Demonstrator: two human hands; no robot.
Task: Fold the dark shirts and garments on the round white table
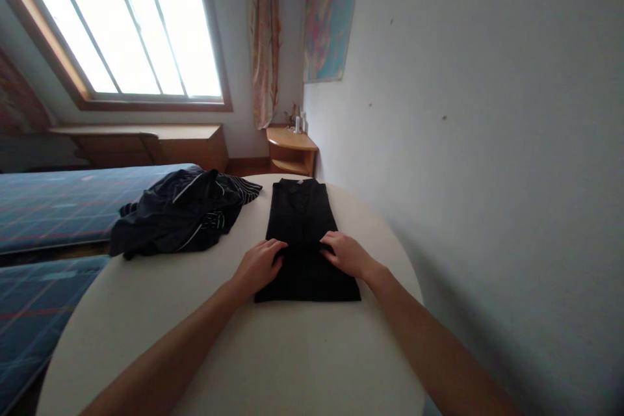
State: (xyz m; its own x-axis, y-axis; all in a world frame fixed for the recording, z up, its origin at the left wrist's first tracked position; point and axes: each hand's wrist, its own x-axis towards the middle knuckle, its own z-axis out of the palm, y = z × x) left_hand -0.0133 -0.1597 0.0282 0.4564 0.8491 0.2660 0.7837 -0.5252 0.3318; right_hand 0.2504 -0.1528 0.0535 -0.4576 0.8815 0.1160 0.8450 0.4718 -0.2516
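From where I stand, the folded black T-shirt lies flat on the round white tabletop, its collar by the far edge and its hem near the middle, a little right of centre; at the neckline sits a small pale neck label, too tiny to read; the left hand pinches the shirt at its left side, thumb and fingers closed on the cloth, and the right hand pinches it likewise at the right side, a crease running across between the two; toward the far left edge a rumpled dark garment with white stripes is heaped, its pale marks unreadable from here, its striped end near the shirt's collar but apart from it; blue plaid mattresses lie beyond the left edge, while the white wall rises close by the right edge; farther back are a wooden desk under a bright window, a patterned curtain, a wooden corner shelf bearing small bottles, and a pink-and-blue poster, any lettering on it blurred.
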